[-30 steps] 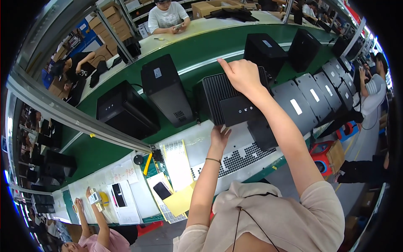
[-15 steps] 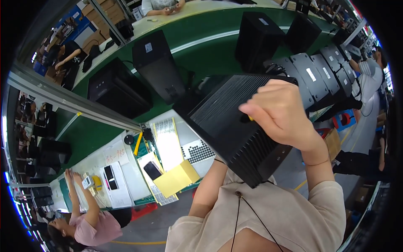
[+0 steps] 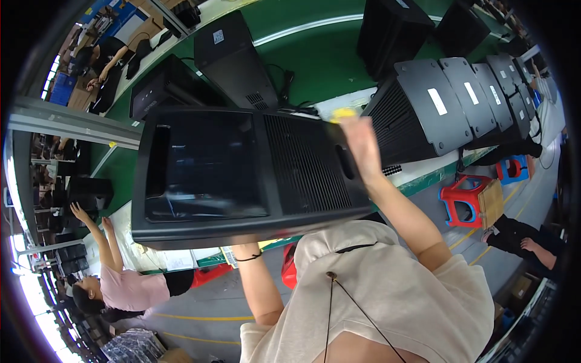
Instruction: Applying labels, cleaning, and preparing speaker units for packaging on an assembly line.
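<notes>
A large black box with a glossy dark panel and a ribbed vent section (image 3: 200,163) is held up in front of me, tilted. My left hand (image 3: 245,249) is under its near edge; only the wrist, with a dark band, shows clearly, and the fingers are hidden by the box. My right hand (image 3: 363,148) is at the box's right end, beside a slot, blurred by motion. A small yellow thing (image 3: 344,114), too smeared to name, is at its fingertips.
Several upright black boxes with pale labels (image 3: 448,100) stand in a row on the right. More black boxes (image 3: 227,57) stand on the green bench behind. A metal post (image 3: 72,124) crosses on the left. A co-worker in pink (image 3: 133,287) sits at left; red-blue stools (image 3: 466,199) are at right.
The black box has swung left and turned, so its glossy panel now faces up. My right hand has gone from a fist over the box to its right end, with the yellow thing.
</notes>
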`<control>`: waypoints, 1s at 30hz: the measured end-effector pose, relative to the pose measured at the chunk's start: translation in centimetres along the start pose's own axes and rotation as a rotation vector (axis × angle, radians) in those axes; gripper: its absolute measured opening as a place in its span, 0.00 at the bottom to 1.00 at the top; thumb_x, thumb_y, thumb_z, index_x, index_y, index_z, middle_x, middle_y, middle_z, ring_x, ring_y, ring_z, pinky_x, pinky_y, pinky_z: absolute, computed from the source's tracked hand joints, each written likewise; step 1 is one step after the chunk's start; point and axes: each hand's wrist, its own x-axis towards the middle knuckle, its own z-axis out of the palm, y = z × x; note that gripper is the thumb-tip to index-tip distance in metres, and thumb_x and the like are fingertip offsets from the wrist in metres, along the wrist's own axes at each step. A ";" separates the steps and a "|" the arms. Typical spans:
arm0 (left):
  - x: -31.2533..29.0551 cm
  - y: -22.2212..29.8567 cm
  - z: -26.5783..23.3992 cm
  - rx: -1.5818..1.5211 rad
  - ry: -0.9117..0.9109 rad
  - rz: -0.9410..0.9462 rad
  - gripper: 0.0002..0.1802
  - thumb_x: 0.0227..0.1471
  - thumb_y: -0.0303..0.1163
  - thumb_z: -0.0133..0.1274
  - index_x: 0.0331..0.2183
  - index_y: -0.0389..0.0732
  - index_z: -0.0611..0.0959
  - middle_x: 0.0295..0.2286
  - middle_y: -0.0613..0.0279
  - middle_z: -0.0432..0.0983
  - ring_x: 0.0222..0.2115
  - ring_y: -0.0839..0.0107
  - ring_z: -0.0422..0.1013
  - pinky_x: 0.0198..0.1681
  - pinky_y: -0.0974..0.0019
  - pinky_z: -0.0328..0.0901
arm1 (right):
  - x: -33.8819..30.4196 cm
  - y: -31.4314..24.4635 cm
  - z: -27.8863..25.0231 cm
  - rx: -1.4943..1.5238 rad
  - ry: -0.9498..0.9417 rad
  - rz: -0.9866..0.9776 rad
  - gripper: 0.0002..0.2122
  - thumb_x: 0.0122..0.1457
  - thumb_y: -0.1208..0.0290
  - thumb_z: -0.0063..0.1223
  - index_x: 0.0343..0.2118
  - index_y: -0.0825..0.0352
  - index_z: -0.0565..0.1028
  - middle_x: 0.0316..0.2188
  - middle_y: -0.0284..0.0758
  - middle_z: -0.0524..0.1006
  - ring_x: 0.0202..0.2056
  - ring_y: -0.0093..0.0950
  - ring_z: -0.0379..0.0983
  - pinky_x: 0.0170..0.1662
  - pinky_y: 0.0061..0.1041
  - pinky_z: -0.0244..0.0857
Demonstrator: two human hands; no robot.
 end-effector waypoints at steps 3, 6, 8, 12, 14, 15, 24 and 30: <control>-0.1 -1.6 0.6 1.008 -0.195 0.232 0.24 0.59 0.39 0.41 0.54 0.37 0.68 0.51 0.54 0.67 0.53 0.63 0.62 0.57 0.64 0.58 | 1.9 3.8 -0.8 0.239 -0.073 0.495 0.40 0.60 0.40 0.35 0.60 0.76 0.54 0.63 0.42 0.54 0.65 0.30 0.43 0.66 0.27 0.31; 1.2 -3.3 0.0 2.013 -0.375 0.450 0.24 0.59 0.39 0.41 0.53 0.37 0.68 0.51 0.54 0.67 0.53 0.64 0.62 0.56 0.66 0.59 | 2.9 10.6 -2.2 0.214 -0.094 0.530 0.30 0.62 0.48 0.40 0.57 0.70 0.61 0.58 0.36 0.62 0.60 0.26 0.54 0.63 0.25 0.43; 2.9 -4.4 -1.3 2.688 -0.459 0.582 0.23 0.59 0.39 0.41 0.53 0.36 0.68 0.51 0.54 0.67 0.53 0.65 0.63 0.56 0.67 0.59 | 3.7 14.0 -4.5 0.187 -0.091 0.503 0.28 0.62 0.51 0.43 0.57 0.69 0.61 0.58 0.35 0.62 0.59 0.26 0.54 0.62 0.24 0.43; 3.0 -3.1 -1.9 2.907 -0.436 0.710 0.22 0.58 0.38 0.44 0.50 0.36 0.70 0.48 0.54 0.69 0.49 0.64 0.65 0.52 0.67 0.62 | 3.3 14.1 -5.2 0.051 -0.007 0.517 0.21 0.64 0.58 0.43 0.54 0.66 0.65 0.53 0.34 0.67 0.54 0.24 0.60 0.57 0.21 0.53; 3.0 -2.0 -2.7 3.046 -0.402 0.786 0.21 0.57 0.37 0.46 0.49 0.36 0.72 0.46 0.54 0.70 0.46 0.64 0.67 0.50 0.66 0.63 | 2.9 15.5 -5.9 -0.101 0.082 0.342 0.21 0.64 0.58 0.43 0.54 0.66 0.65 0.51 0.35 0.68 0.54 0.24 0.60 0.56 0.21 0.55; 2.9 -1.4 -3.2 3.115 -0.381 0.823 0.20 0.56 0.36 0.47 0.48 0.36 0.72 0.45 0.54 0.71 0.45 0.64 0.68 0.48 0.66 0.64 | 2.6 16.0 -6.1 -0.251 0.161 0.166 0.20 0.64 0.59 0.44 0.54 0.66 0.65 0.50 0.36 0.69 0.54 0.24 0.61 0.54 0.22 0.57; 10.4 1.7 -19.6 3.712 -0.323 1.028 0.31 0.61 0.45 0.39 0.58 0.34 0.58 0.54 0.52 0.60 0.55 0.63 0.58 0.56 0.67 0.55 | -4.1 12.7 -11.6 -0.958 0.229 -0.004 0.16 0.57 0.70 0.50 0.47 0.70 0.70 0.46 0.42 0.72 0.53 0.33 0.64 0.57 0.26 0.54; 8.7 2.7 -19.2 3.913 -0.147 1.085 0.25 0.64 0.40 0.32 0.55 0.33 0.64 0.55 0.53 0.59 0.58 0.62 0.54 0.61 0.65 0.45 | -5.6 9.6 -16.2 -1.516 -0.066 -0.130 0.15 0.55 0.72 0.51 0.46 0.70 0.71 0.45 0.41 0.73 0.52 0.33 0.65 0.57 0.27 0.54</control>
